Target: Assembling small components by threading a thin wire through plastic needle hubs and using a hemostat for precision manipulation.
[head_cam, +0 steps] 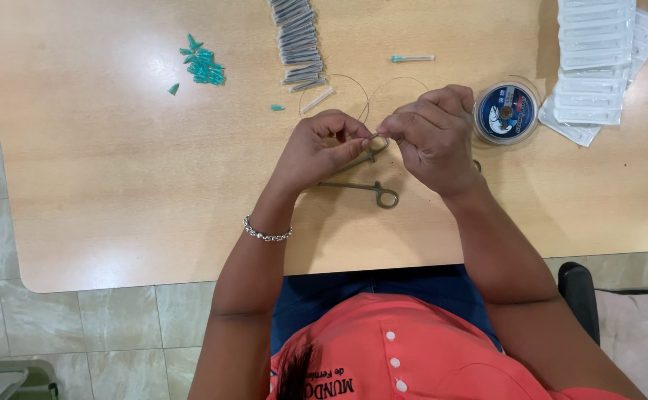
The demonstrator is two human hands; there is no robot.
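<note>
My left hand (322, 147) and my right hand (433, 135) meet above the middle of a light wooden table (116, 185). Both pinch a thin, clear line (361, 87) that loops up behind the fingers. Their fingertips almost touch at a small piece that is too small to make out. Under the hands lies a pair of metal ring-handled forceps (368, 189), one ring showing below the left hand and one between the thumbs. A round spool of line (507, 112) sits just right of my right hand.
A pile of small teal caps (204, 65) lies at the far left. A row of grey sleeves (298, 41) runs up the middle. One capped needle (411, 58) and a stack of clear blister packs (594, 63) lie at the far right. A chair armrest (577, 290) is at my right.
</note>
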